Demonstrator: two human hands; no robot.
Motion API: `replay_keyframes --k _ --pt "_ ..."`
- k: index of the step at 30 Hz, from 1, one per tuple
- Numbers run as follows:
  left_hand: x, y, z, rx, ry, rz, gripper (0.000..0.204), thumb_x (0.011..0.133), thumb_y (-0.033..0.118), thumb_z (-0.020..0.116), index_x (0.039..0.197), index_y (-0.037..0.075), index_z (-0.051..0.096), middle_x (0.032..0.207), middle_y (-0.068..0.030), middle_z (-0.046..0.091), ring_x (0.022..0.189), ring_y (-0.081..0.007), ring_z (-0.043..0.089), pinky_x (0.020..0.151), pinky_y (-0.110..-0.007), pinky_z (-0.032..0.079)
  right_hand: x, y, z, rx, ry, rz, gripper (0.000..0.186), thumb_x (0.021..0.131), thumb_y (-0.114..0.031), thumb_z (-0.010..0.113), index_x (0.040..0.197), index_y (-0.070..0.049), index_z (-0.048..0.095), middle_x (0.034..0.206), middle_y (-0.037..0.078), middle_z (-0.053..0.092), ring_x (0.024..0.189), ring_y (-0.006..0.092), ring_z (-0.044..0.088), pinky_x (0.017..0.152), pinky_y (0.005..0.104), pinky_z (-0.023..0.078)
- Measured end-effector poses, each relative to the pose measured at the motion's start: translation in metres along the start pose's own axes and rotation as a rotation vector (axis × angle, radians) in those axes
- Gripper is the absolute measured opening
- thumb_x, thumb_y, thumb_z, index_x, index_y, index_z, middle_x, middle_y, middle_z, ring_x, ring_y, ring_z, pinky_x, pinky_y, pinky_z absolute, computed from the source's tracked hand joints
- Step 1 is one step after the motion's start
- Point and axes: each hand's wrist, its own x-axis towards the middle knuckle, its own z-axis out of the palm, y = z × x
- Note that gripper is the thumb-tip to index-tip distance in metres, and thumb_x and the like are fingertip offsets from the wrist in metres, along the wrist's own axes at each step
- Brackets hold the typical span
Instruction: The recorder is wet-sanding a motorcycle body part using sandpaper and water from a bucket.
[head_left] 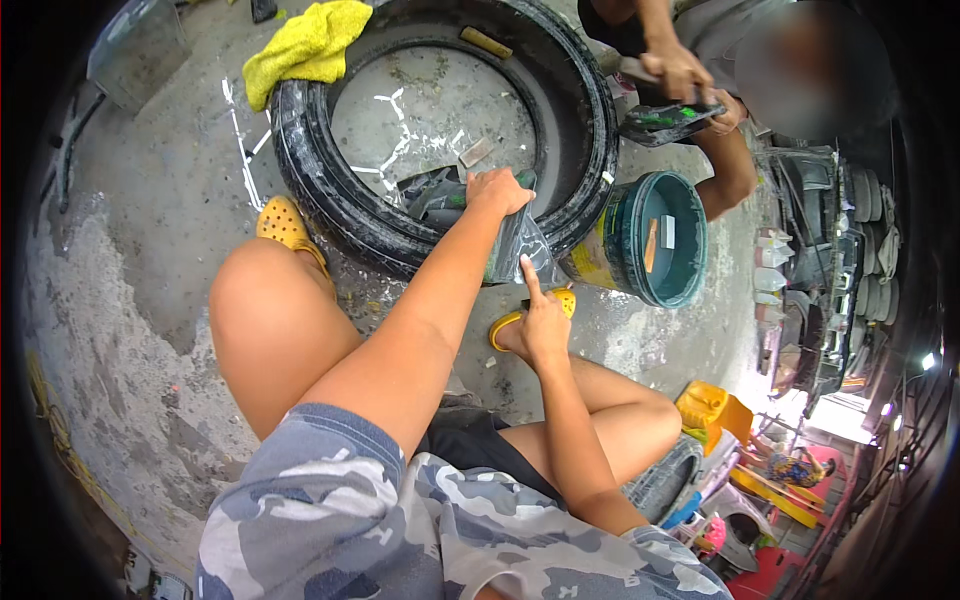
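A dark, glossy plastic panel (520, 245) with pale streaks rests tilted over the near rim of a big black tire (340, 215) lying on the floor. My left hand (497, 192) is closed over the panel's upper part, its fingertips partly hidden. My right hand (545, 325) has its index finger stretched out onto the panel's lower part, the other fingers curled with nothing seen in them. A small rectangular block (476, 152) lies beyond my left hand, inside the tire's ring.
A teal bucket (642, 262) of liquid, with two small pieces in it, stands right of the tire. A yellow cloth (318, 42) drapes over the tire; a tan block (486, 42) lies at its far side. A co-worker's hands (690, 85) hold another dark part (665, 122).
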Motion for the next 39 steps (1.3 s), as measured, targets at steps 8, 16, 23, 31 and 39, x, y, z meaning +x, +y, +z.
replay_keyframes --k 8,16,23,31,39 --pt "-0.010 -0.009 0.001 -0.003 0.106 0.010 0.071 0.077 0.056 0.066 0.126 0.005 0.058 0.129 -0.0186 0.059 0.124 -0.0322 0.052 0.106 -0.050 0.030 0.015 0.068 -0.006 0.428 0.077 0.288 0.094 0.077 -0.005 0.070 0.150 -0.040 0.021 0.094 0.021 0.068 0.082 0.0322 0.066 0.076 0.0443 0.052" --pt "-0.032 0.041 -0.016 0.236 0.317 0.395 0.065 0.078 0.052 0.067 0.118 0.003 0.056 0.116 -0.0181 0.062 0.112 -0.0336 0.056 0.099 -0.049 0.033 0.099 0.207 -0.106 0.708 0.487 0.208 0.032 0.082 -0.020 0.070 0.109 -0.003 0.068 0.100 0.020 0.070 0.092 0.0211 0.067 0.083 0.0342 0.050" --pt "-0.053 0.037 -0.029 0.250 0.412 0.415 0.061 0.077 0.051 0.068 0.112 0.002 0.055 0.111 -0.0170 0.063 0.109 -0.0318 0.054 0.096 -0.046 0.034 0.214 0.263 -0.027 0.797 -0.471 0.222 0.038 0.073 -0.018 0.074 0.109 -0.009 0.068 0.114 0.008 0.063 0.104 0.0190 0.056 0.091 0.0319 0.044" --pt "-0.066 0.031 -0.039 0.190 0.427 0.407 0.062 0.077 0.050 0.069 0.110 0.001 0.053 0.108 -0.0174 0.061 0.106 -0.0321 0.054 0.094 -0.046 0.034 0.205 0.273 -0.002 1.627 -0.508 0.206 0.041 0.075 -0.004 0.069 0.115 -0.009 0.063 0.116 0.007 0.060 0.088 0.0209 0.062 0.071 0.0355 0.052" --pt "-0.057 0.054 -0.028 0.199 0.386 0.449 0.070 0.076 0.056 0.068 0.115 0.000 0.051 0.106 -0.0229 0.061 0.106 -0.0363 0.055 0.094 -0.046 0.030 0.179 0.168 -0.195 0.956 -0.476 -0.458 0.044 0.070 0.000 0.073 0.113 -0.003 0.063 0.108 0.004 0.064 0.080 0.0168 0.062 0.065 0.0307 0.054"
